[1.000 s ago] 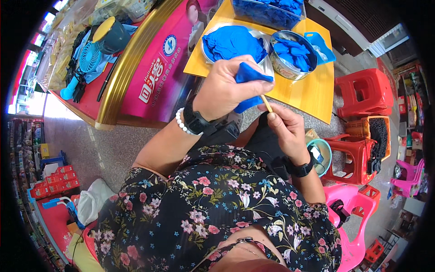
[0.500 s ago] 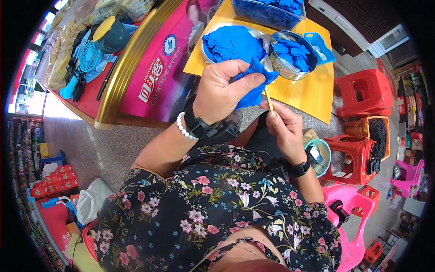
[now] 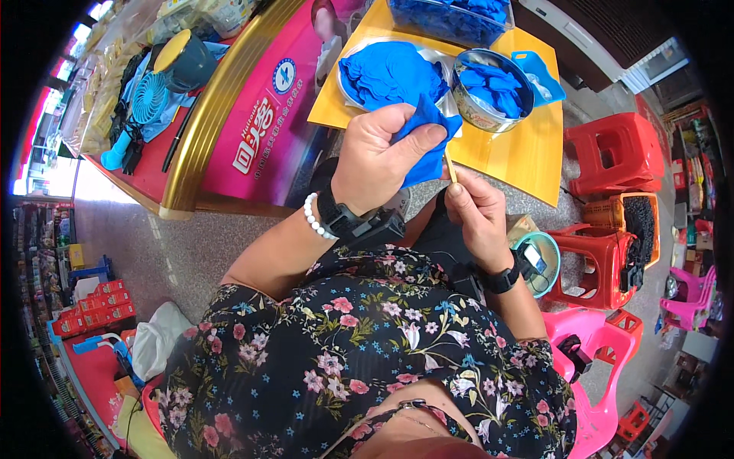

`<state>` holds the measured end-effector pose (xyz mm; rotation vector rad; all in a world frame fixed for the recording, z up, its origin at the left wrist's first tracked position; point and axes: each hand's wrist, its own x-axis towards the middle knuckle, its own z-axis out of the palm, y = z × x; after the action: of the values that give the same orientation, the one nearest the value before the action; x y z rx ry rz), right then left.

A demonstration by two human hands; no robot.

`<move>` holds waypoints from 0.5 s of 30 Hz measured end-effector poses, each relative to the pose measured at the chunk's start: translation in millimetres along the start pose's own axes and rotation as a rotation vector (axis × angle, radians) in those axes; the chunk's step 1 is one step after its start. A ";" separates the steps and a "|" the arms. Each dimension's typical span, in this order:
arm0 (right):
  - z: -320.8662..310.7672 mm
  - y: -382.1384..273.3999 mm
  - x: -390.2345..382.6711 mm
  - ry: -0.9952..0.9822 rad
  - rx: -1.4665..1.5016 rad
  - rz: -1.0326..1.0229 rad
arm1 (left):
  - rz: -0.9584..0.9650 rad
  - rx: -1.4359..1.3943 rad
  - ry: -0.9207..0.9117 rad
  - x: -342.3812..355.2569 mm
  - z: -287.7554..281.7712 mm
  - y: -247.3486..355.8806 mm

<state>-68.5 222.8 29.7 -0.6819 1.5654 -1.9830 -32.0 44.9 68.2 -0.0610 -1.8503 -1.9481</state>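
Observation:
My left hand [image 3: 378, 157] is closed on a piece of blue cloth [image 3: 430, 157], thumb on its near face. The cloth hangs in folds below the fingers, in front of the table. Between thumb and fingertips, my right hand [image 3: 480, 218] pinches a thin, pale wooden stick [image 3: 451, 170]. The stick's upper end reaches the cloth's edge; whether it goes inside is hidden. Just beyond my hands, a white bowl [image 3: 343, 89] holds a heap of blue cloth pieces [image 3: 394, 73]. To its right stands a round tin [image 3: 489, 119] with more blue pieces [image 3: 497, 88].
The yellow table [image 3: 512, 164] also bears a clear box [image 3: 451, 27] of blue pieces and a blue plastic basket [image 3: 544, 84]. A pink, gold-edged counter [image 3: 252, 115] stands left. Red stools [image 3: 612, 157], a pink chair [image 3: 604, 382] and a light-blue basin [image 3: 549, 268] are at right.
My left hand, with the blue cloth, has tilted slightly and shifted a little. My right hand has moved slightly left with the stick. Both grips stay the same.

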 end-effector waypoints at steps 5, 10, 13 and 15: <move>0.0 -2.6 5.4 -0.011 -0.128 -0.036 | -0.033 -0.134 0.133 -2.5 0.4 -2.8; -26.0 6.9 -1.3 -0.023 -0.180 0.065 | -0.031 -0.308 0.202 5.1 -14.3 -0.6; -29.3 -6.8 0.7 0.109 -0.071 0.105 | -0.025 -0.300 0.195 5.4 -10.9 0.3; -26.5 -23.4 8.4 0.130 -0.015 0.109 | -0.106 -0.305 0.127 2.4 -5.9 2.3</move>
<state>-94.5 240.8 47.6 -0.4709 1.6572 -1.9707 -31.8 38.6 70.6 0.0670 -1.4926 -2.2380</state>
